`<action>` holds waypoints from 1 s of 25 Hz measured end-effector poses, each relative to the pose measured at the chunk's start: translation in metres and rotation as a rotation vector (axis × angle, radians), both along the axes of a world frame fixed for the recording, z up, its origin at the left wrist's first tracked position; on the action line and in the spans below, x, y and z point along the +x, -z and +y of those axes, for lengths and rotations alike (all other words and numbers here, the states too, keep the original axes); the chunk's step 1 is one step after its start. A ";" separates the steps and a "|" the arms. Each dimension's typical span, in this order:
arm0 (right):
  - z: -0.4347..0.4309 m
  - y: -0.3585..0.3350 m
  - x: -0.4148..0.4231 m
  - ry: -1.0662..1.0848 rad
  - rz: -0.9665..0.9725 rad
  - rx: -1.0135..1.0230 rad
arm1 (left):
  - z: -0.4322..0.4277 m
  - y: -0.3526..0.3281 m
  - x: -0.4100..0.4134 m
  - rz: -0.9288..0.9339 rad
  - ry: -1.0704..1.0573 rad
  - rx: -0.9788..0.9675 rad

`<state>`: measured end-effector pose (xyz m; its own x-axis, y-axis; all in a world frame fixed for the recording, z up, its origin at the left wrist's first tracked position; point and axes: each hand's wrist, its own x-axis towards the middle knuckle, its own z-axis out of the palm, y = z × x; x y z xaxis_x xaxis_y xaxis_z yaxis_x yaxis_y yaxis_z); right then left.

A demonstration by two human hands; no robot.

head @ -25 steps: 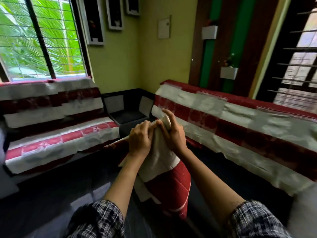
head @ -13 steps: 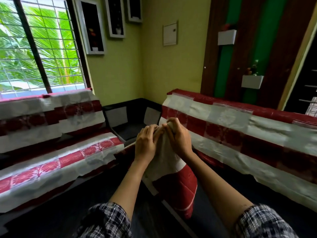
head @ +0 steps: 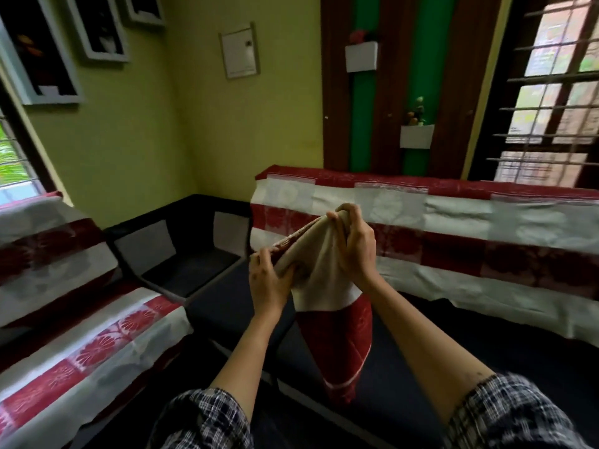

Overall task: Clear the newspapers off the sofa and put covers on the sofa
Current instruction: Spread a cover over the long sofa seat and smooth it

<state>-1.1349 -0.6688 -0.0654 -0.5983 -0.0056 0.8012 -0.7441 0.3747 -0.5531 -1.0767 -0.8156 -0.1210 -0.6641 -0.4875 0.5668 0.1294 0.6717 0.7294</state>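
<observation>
At frame centre, left hand & right hand both clutch the bunched cover, prob. to spread over bare sofa seat.

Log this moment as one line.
left hand: grips cover | right hand: grips cover | cover: bunched, hanging over dark sofa seat

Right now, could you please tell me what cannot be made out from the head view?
Head view: cover, bunched between left hand and right hand, full size hidden.
Head view: right sofa, far end cut off by right edge.
Head view: left sofa, near end cut off by left edge.
</observation>
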 end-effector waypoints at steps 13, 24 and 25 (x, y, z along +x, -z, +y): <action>0.032 0.035 -0.145 0.301 -0.278 -0.298 | 0.015 0.013 -0.181 -0.224 0.410 1.024; 0.105 0.040 -0.263 -0.236 -0.464 0.351 | 0.116 -0.017 -0.319 -0.232 0.948 0.421; 0.102 0.039 -0.266 -0.272 -0.523 0.316 | 0.118 -0.019 -0.326 -0.209 0.953 0.426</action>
